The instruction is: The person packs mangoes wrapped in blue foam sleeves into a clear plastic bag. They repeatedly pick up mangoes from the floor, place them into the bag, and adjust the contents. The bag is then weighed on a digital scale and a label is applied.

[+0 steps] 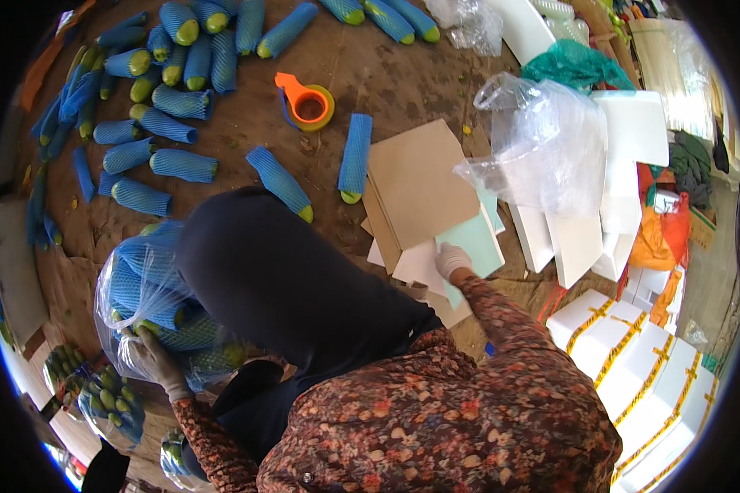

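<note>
So your right hand (452,260) is the one doing the reaching. It's stretched out ahead of you and resting on the pale sheets (469,246) that stick out from under the brown cardboard pieces (415,185). The gloved fingers are curled down onto the top sheet's near edge, touching it; whether they've actually pinched it I can't tell from here. The stack lies just beyond your fingertips, fanned up and away from you, with its long side running roughly away from your body toward the orange tape dispenser (307,103).

Your left hand (152,359) is well apart from all that, down at your lower left, closed on the clear plastic bag (131,287) stuffed with fruit in blue foam net sleeves. More of those sleeved fruits (152,123) are scattered across the ground farther out on the left.

So the sheets are strictly a right-hand thing: the left is busy and on the wrong side of your body. White foam boxes (633,353) sit off to your right.
</note>
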A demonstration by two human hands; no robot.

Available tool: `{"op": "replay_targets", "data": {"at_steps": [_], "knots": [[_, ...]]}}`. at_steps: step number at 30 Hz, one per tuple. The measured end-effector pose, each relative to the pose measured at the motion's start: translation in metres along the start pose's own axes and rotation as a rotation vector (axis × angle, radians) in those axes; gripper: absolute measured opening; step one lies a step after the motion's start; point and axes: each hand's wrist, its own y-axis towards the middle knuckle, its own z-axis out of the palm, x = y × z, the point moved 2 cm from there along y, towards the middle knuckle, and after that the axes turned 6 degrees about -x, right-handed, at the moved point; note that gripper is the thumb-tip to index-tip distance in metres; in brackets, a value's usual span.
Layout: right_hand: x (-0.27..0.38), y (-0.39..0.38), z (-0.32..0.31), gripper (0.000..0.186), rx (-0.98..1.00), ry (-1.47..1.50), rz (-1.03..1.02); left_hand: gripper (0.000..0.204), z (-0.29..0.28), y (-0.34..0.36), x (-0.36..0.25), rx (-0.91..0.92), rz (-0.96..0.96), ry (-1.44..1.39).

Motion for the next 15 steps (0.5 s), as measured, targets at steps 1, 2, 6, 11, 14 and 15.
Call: {"op": "replay_targets", "data": {"at_steps": [1,2,6,11,14,15], "knots": [[0.003,-0.007,-0.030,0.040,0.010,-0.071,-0.062,0.078,0.004,-0.002,-0.002,-0.048,0.012,-0.028],[0.010,-0.010,-0.071,0.044,0.190,-0.083,-0.142,0.070,0.001,0.000,-0.001,-0.024,-0.112,0.163],[0.091,-0.055,-0.250,0.026,-0.445,-0.272,-0.582,0.043,-0.004,-0.014,-0.023,-0.010,0.056,0.343],[0.298,-0.118,-0.347,0.030,-0.720,0.537,-1.265,0.039,-0.040,-0.047,-0.070,-0.096,-0.137,-0.357],[0.413,-0.175,-0.360,0.027,0.042,1.297,-1.441,0.032,-0.077,-0.070,-0.087,-0.147,-0.175,-0.765],[0.452,-0.193,-0.356,0.024,0.146,1.305,-1.343,0.031,-0.092,-0.082,-0.087,-0.082,-0.241,-0.790]]}}
